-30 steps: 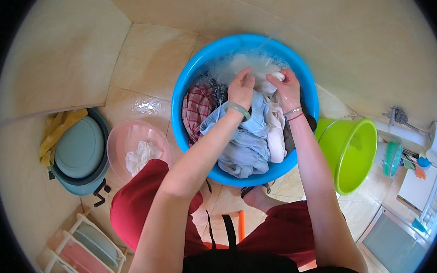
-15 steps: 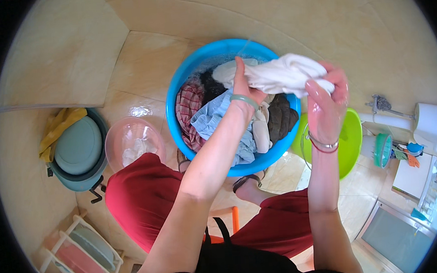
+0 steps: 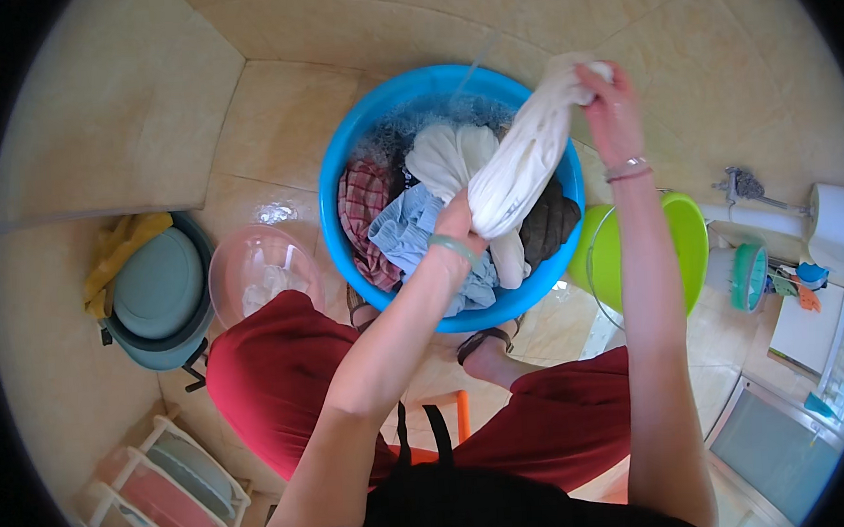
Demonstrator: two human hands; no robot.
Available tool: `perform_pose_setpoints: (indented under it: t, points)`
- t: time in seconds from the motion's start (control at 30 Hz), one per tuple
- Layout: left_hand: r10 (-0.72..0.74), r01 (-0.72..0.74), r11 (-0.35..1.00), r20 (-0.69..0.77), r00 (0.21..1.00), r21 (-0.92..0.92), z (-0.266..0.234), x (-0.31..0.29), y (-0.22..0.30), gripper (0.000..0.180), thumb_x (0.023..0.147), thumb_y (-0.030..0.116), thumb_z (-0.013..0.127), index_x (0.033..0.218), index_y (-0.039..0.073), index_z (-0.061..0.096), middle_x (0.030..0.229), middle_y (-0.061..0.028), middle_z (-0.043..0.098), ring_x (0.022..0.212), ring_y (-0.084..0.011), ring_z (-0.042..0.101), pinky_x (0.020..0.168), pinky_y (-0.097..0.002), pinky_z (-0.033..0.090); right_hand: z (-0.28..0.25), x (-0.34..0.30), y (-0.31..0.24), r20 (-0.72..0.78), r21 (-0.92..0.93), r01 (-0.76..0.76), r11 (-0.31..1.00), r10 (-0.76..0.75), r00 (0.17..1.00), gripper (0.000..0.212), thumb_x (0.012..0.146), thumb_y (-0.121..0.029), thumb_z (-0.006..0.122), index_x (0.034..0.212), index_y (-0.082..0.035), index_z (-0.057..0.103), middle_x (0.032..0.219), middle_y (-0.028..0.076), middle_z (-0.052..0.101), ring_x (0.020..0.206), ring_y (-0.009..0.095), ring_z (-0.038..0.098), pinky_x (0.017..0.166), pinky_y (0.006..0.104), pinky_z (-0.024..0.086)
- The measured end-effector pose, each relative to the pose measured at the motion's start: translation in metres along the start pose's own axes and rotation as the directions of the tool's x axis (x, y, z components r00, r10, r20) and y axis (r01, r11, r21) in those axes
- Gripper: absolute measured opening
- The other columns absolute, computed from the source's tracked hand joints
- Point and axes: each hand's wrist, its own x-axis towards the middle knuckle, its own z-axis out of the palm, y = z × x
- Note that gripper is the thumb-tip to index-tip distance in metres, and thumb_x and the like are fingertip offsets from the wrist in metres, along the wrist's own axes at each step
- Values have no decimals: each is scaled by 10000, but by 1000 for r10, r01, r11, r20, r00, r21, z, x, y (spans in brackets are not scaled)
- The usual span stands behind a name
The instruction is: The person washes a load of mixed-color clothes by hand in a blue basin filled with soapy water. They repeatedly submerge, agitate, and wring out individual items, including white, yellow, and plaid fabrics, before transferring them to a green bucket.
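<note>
A wet white cloth [image 3: 528,158] stretches in a twisted length between my two hands, above the right part of a blue tub [image 3: 330,211]. My right hand [image 3: 613,115] grips its upper end, out past the tub's far right rim. At the lower end my left hand [image 3: 458,221] is closed on the cloth, its fingers partly hidden by it. Below, the tub holds a red plaid garment [image 3: 363,202], a light blue garment [image 3: 403,222], another white cloth [image 3: 447,152] and a dark brown one [image 3: 549,219], in foamy water [image 3: 413,119].
A green bucket [image 3: 689,249] stands right of the tub, beside my right forearm. To the left are a pink basin [image 3: 227,274] with white cloth inside and teal basins [image 3: 159,289] with a yellow cloth [image 3: 125,248]. An orange stool [image 3: 462,412] is under me. Tiled wall [image 3: 410,26] rises behind the tub.
My right hand has risen and moved farther away, drawing the white cloth out longer and steeper. My left hand has come slightly lower and closed on its lower end.
</note>
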Motion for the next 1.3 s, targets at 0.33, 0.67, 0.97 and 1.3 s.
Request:
perform_pose_setpoints:
  t: [0.33, 0.67, 0.97, 1.3]
  points:
    - [-213, 201, 970, 79, 974, 135, 22, -36, 2, 571, 869, 576, 572, 1245, 147, 548, 1175, -38, 629, 1080, -225, 611, 931, -475, 490, -17, -16, 214, 136, -645, -116, 755, 263, 955, 322, 774, -263, 743, 1041, -97, 672, 976, 86, 680, 828, 201, 657, 743, 297, 519]
    - [-294, 291, 952, 11, 956, 98, 8, -27, 1, 370, 823, 331, 686, 1117, 117, 615, 1065, -54, 669, 949, -226, 655, 867, -423, 514, 9, -20, 186, 133, -653, -227, 723, 404, 905, 408, 802, -331, 711, 1103, -63, 649, 985, 114, 675, 866, 216, 654, 758, 306, 511]
    - [-52, 317, 875, 580, 813, -365, 51, -39, 10, 439, 884, 399, 565, 1232, 130, 572, 1260, -101, 587, 1213, -346, 506, 1065, -584, 330, -30, -125, 139, 25, 509, -388, 769, 437, 899, 484, 989, -379, 461, 1281, 3, 511, 1226, 96, 604, 1105, 199, 587, 958, 329, 461]
    - [-80, 538, 605, 628, 774, -586, 53, -69, -16, 561, 842, 411, 654, 1304, 128, 508, 1222, -115, 529, 1105, -254, 506, 926, -377, 443, 91, -138, 84, 327, 915, -284, 287, -113, 938, 791, 881, -450, 582, 1480, -77, 223, 1439, 105, 381, 1321, 296, 384, 1104, 394, 335]
